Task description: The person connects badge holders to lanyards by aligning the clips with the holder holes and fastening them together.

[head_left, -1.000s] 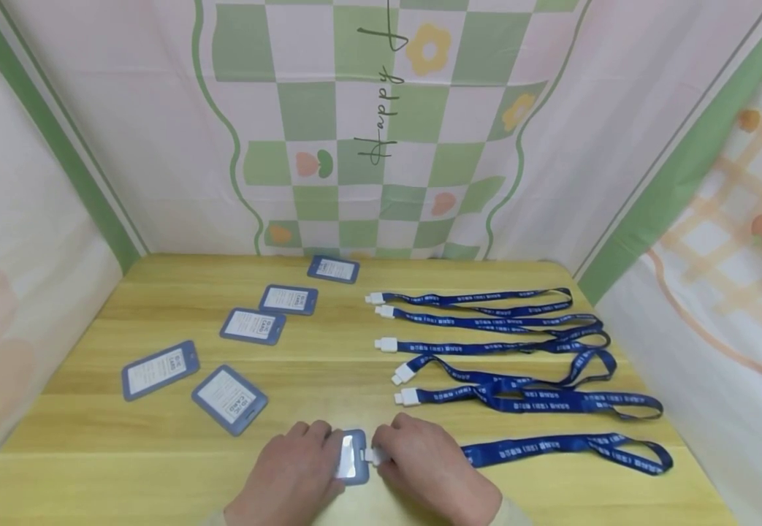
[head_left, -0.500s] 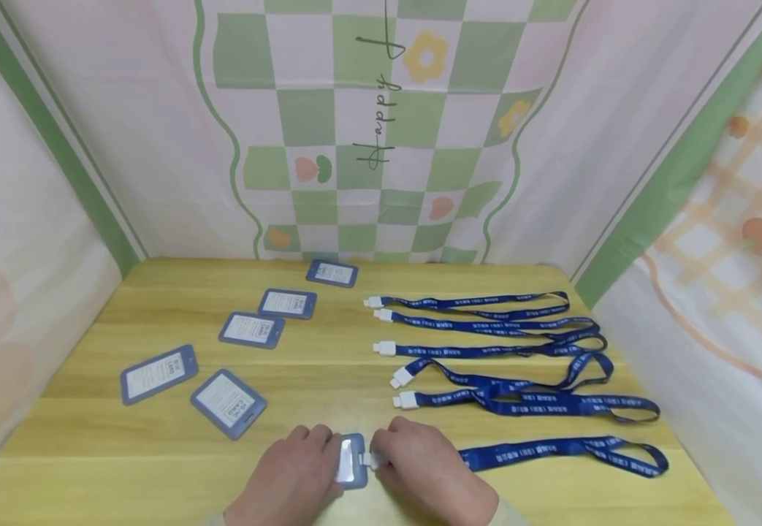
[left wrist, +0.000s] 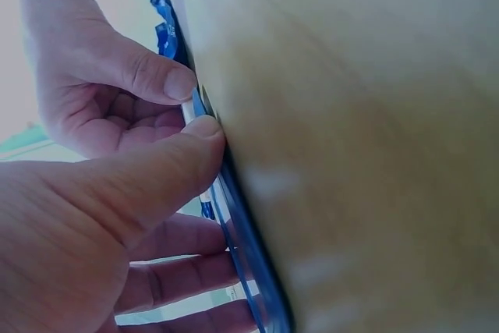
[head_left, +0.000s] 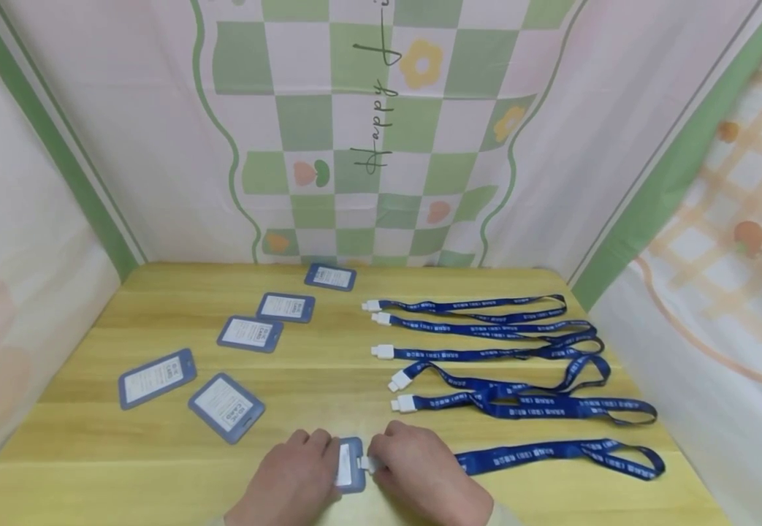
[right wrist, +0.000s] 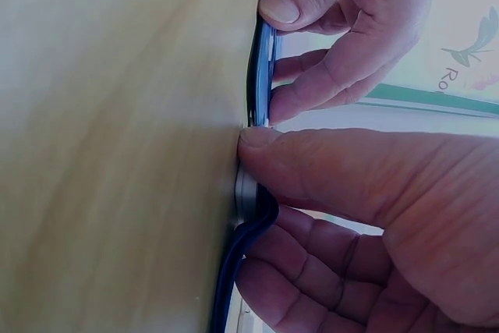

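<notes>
Near the table's front edge, my left hand (head_left: pixel 291 475) grips a blue badge holder (head_left: pixel 352 465) by its sides, thumb along the near edge and fingers across the far one. My right hand (head_left: pixel 423 471) pinches the white clip (head_left: pixel 372 464) of a dark blue lanyard (head_left: pixel 551 453), whose strap runs out to the right past the hand. The clip's tip meets the slotted end of the badge holder. In the right wrist view, the thumb presses the clip (right wrist: pixel 246 191) close over the tabletop, and the strap (right wrist: pixel 238 259) bends away below it. My left thumb (left wrist: pixel 204 134) covers part of the holder.
Several blue badge holders with white cards lie to the left, one nearest at the holder (head_left: pixel 226 408). On the right, several blue lanyards such as the lanyard (head_left: pixel 486 353) lie in rows, clips facing left. A printed curtain (head_left: pixel 407 161) rises behind the wooden table (head_left: pixel 124 467).
The head view has tilted up slightly, so the table items sit a little lower. Both hands keep their holds on the badge holder and the clip; the glare on the holder's window has faded.
</notes>
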The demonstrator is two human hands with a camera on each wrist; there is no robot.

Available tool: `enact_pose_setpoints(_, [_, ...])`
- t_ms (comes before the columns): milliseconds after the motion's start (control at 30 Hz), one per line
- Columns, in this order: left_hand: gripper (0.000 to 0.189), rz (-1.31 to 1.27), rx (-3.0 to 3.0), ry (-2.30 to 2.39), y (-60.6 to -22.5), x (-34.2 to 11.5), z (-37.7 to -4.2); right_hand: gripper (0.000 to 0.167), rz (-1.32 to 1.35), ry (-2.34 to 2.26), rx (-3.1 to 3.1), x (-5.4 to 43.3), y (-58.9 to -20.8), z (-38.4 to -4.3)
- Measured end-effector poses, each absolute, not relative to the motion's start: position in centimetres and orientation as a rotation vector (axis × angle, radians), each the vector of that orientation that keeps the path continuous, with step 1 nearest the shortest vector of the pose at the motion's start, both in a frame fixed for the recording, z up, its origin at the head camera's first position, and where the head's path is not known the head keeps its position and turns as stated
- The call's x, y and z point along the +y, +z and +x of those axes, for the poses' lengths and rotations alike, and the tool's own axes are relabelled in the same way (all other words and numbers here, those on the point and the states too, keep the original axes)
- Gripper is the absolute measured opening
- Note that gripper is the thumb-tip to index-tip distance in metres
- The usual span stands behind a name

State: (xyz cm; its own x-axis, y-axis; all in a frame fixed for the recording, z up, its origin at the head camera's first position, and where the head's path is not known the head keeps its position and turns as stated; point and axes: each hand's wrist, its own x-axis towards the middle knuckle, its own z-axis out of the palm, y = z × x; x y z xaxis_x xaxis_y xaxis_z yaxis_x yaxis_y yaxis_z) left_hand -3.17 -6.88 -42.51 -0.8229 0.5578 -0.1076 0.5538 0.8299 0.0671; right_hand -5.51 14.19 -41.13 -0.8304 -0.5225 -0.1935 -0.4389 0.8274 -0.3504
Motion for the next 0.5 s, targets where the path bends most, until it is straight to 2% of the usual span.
enact_pose_setpoints(500, [0.064,0.864,2.871,0.057,-42.47,-6.78,-3.36,0.007,-0.681,-0.456,2.738,13.85,-41.22,-5.37])
